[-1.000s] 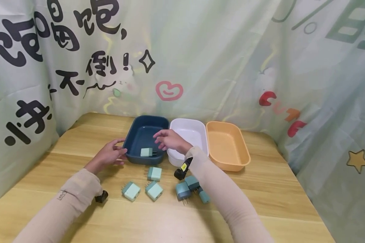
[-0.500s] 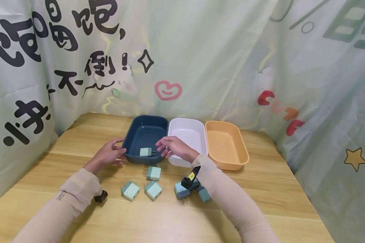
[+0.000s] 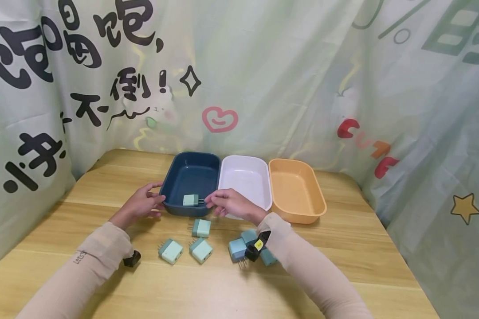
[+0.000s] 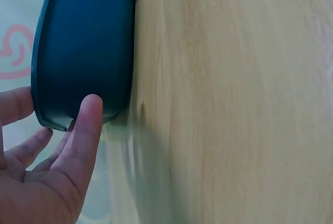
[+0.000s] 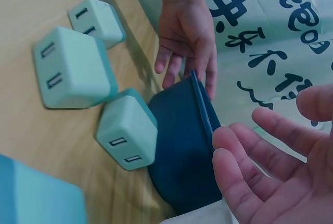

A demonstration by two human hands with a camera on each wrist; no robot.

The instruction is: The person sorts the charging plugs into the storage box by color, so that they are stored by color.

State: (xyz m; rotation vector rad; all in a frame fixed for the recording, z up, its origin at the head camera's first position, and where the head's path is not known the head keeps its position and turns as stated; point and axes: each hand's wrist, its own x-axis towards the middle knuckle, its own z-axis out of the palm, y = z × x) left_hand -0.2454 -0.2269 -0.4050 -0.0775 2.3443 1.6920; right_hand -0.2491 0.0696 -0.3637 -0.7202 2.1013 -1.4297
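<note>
A pale green USB wall charger lies inside the dark blue tray, its metal prongs pointing right. My left hand touches the tray's left side with extended fingers; the left wrist view has one fingertip against the blue wall. Over the front right corner of that tray is my right hand, its fingers relaxed and slightly bent. Nothing sits between those fingers in the right wrist view. Three more pale green chargers lie on the table in front of the tray.
A white tray and an orange tray stand in a row to the right of the blue one. Bluer chargers are grouped under my right wrist, partly hidden. A printed curtain hangs behind the wooden table.
My right hand has drawn back toward the front edge of the blue tray and slightly lower, empty throughout. My left hand has stayed at the tray's left side.
</note>
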